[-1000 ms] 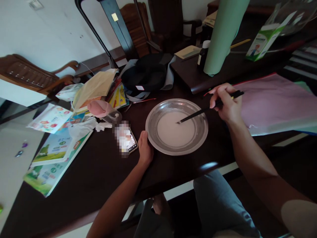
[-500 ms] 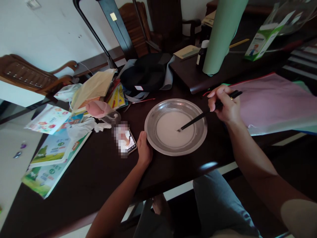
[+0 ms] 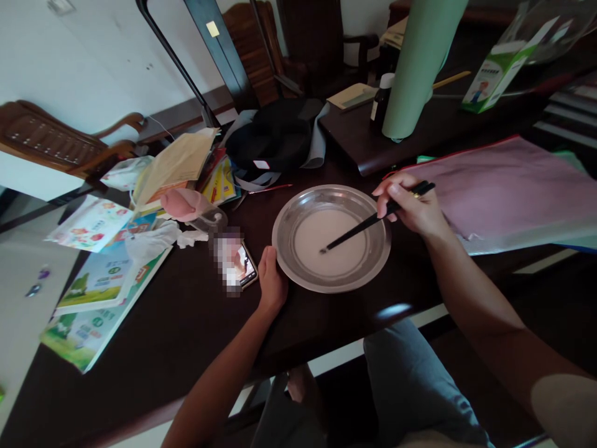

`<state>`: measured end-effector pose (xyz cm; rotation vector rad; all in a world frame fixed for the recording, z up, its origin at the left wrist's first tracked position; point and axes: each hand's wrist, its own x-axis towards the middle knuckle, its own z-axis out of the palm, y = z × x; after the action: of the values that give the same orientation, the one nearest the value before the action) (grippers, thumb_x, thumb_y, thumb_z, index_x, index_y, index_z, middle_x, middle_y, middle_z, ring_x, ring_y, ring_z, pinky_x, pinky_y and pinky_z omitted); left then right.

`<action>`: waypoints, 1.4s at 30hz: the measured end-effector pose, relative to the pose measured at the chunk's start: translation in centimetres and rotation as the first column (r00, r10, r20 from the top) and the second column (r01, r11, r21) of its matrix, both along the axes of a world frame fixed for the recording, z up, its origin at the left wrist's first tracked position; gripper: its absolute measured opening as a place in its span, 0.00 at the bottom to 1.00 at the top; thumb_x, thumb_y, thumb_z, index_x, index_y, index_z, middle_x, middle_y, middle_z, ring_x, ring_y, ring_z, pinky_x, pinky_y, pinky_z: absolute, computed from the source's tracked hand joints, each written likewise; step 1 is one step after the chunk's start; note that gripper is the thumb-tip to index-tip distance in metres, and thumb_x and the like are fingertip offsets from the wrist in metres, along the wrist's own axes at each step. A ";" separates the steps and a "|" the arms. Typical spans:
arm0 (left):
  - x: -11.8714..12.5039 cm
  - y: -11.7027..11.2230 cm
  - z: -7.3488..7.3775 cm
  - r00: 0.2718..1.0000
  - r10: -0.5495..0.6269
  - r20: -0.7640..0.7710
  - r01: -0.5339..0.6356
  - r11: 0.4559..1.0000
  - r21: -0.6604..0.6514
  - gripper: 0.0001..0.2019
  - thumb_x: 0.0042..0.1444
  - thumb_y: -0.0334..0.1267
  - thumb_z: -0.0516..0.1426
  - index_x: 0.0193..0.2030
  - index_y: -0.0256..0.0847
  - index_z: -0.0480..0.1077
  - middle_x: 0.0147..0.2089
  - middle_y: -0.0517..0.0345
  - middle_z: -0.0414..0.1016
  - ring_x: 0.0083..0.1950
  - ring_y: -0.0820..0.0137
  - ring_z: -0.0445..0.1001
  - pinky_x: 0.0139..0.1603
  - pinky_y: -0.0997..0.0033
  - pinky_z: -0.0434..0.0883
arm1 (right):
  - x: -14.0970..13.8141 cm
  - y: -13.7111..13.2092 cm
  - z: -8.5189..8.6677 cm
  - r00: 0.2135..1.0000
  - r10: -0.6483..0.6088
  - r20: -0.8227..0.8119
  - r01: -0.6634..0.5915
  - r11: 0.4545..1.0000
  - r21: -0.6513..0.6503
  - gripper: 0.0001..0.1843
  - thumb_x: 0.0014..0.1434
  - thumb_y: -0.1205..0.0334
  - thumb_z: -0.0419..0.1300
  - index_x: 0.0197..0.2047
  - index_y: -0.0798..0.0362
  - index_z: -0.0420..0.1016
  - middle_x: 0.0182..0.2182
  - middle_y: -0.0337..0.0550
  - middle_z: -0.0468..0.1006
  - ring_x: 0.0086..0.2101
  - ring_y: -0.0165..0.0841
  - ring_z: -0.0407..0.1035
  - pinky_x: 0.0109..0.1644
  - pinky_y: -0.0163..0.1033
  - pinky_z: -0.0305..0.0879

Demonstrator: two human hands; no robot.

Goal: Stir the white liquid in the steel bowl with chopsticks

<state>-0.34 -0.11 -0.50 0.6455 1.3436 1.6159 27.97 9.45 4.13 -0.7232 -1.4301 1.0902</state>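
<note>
A round metal basin [image 3: 283,264] sits on the dark table, with a whitish, milky liquid [image 3: 333,233] in its bottom. My left hand [image 3: 272,281] grips the basin's left edge, thumb up along the rim; its other fingers are partly hidden. In my right hand [image 3: 413,202], above the basin's right rim, a pair of black chopsticks [image 3: 354,231] is held at a slant. Their tips dip into the liquid left of the middle, close together.
Left of my left hand lies a lit phone [image 3: 242,264]. Books [image 3: 100,292], tissue and a pink-topped clear bottle [image 3: 186,206] crowd the left. A black bag [image 3: 270,137] lies behind the basin. Right are a pink folder [image 3: 508,186], a green roll [image 3: 415,74] and a brown bottle [image 3: 380,106].
My right hand has moved left and slightly down, and the chopstick tips have shifted left through the liquid. My left hand and the basin have stayed in place.
</note>
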 end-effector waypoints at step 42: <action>-0.1 0.0 -0.1 1.000 -0.008 -0.023 0.008 1.000 0.029 0.26 0.66 0.49 0.65 0.23 0.42 0.59 0.24 0.67 0.55 0.27 0.74 0.52 0.29 0.75 0.60 | -0.1 -0.1 0.4 0.993 -0.106 -0.060 0.106 0.994 0.003 0.18 0.64 0.39 0.67 0.37 0.45 0.81 0.15 0.33 0.72 0.13 0.27 0.55 0.15 0.37 0.44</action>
<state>-0.42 -0.15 -0.62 0.6885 1.3344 1.6289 27.90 9.31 4.54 -0.7477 -1.3285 1.0170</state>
